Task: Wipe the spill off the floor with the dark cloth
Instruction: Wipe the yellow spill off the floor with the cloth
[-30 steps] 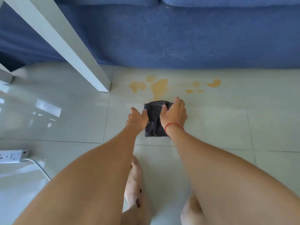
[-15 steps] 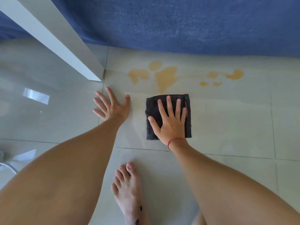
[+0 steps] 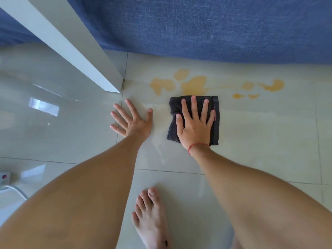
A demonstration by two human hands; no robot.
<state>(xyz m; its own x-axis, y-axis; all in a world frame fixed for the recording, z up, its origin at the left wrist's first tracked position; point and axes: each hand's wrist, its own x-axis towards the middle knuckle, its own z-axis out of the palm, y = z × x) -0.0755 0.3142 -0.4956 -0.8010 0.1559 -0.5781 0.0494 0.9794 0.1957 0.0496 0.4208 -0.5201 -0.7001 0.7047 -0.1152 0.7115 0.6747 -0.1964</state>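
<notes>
Left hand (image 3: 132, 121) flat on the floor tile (image 3: 71, 123), fingers spread wide, holding nothing, just bracing beside the white table leg (image 3: 75, 45). Right hand (image 3: 195, 124) pressed palm-down on the folded dark cloth (image 3: 216, 121), fingers splayed, pinning rather than gripping it. Cloth's far edge touches the yellow spill (image 3: 195, 85); droplets (image 3: 273, 85) lie further right. Risks: a single push could smear liquid toward the blue sofa (image 3: 215, 24); the glossy tile may let the bracing palm slip.

Blue sofa (image 3: 206, 24) runs along the top. White table leg (image 3: 71, 44) slants down in front of it, at left. White power strip (image 3: 4, 177) w/ cord, far below-left of leg.
</notes>
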